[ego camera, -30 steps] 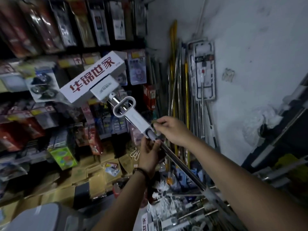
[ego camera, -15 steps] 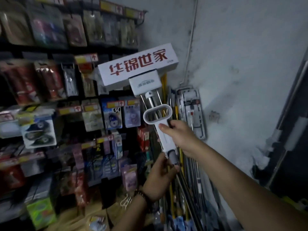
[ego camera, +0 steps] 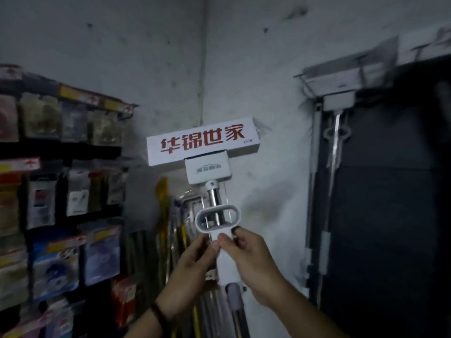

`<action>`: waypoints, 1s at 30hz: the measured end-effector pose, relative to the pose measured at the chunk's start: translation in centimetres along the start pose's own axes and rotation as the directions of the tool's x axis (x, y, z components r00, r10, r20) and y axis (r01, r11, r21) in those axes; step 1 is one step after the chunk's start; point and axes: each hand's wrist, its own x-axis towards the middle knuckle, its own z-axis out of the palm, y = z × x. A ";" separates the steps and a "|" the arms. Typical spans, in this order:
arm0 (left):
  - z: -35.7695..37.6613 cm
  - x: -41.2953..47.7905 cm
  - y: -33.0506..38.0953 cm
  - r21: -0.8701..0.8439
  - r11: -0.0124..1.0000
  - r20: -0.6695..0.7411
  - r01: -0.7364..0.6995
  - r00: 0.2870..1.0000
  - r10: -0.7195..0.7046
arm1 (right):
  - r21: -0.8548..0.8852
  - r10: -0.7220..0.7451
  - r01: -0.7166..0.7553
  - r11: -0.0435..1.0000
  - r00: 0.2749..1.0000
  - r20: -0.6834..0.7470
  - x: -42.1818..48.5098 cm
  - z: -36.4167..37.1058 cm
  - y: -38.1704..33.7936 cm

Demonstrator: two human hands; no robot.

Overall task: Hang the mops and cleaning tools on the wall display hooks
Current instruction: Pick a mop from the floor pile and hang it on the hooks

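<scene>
Upright mop [ego camera: 214, 198], left hand [ego camera: 194, 267], right hand [ego camera: 252, 264] gripping

**Both hands on the mop, held up in front**

The left hand [ego camera: 195, 268] comes up from the lower left, fingers curled, thumb tip pressed to the near face of the mop [ego camera: 225, 263] just under its oval loop; the right hand [ego camera: 255, 267] meets it from the right, thumb laid beside the left thumb, index finger hooked round the far side; its tip looks dark, perhaps only shadow in this dim, blurred view; the two thumbs touch or nearly so; a dark band [ego camera: 158, 313] circles the left wrist; the left forearm [ego camera: 144, 331] rises from the bottom edge, the right forearm [ego camera: 307, 318] slants in from the lower right corner, both bare.
</scene>
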 end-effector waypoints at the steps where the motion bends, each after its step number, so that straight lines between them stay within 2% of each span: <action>1: 0.7 0.6 0.6 0.001 1.000 0.022 0.002 1.000 -0.002 | -0.002 -0.011 0.011 1.000 1.000 -0.007 0.3 -0.8 -0.6; 4: 2.7 2.2 2.1 -0.021 0.999 0.057 -0.025 0.998 0.026 | -0.013 -0.001 0.001 1.000 1.000 -0.018 1.0 -3.6 -2.7; 10: 7.4 6.2 6.0 -0.071 0.995 0.114 -0.070 0.990 0.078 | -0.140 -0.103 0.089 0.986 0.990 -0.093 3.6 -7.9 -7.7; 16: 11.3 12.5 9.8 -0.043 0.985 0.215 -0.166 0.961 0.171 | -0.271 -0.228 0.172 0.947 0.955 -0.191 7.7 -12.0 -12.3; 20: 14.3 17.7 12.5 -0.003 0.972 0.271 -0.236 0.935 0.228 | -0.298 -0.287 0.211 0.931 0.928 -0.239 11.7 -15.3 -14.8; 23: 16.6 21.3 14.6 -0.003 0.960 0.294 -0.279 0.918 0.268 | -0.337 -0.309 0.215 0.917 0.915 -0.258 14.9 -17.9 -16.7; 30: 21.8 28.6 16.1 -0.026 0.964 0.301 -0.265 0.917 0.260 | -0.431 -0.344 0.186 0.883 0.881 -0.325 21.6 -23.8 -18.9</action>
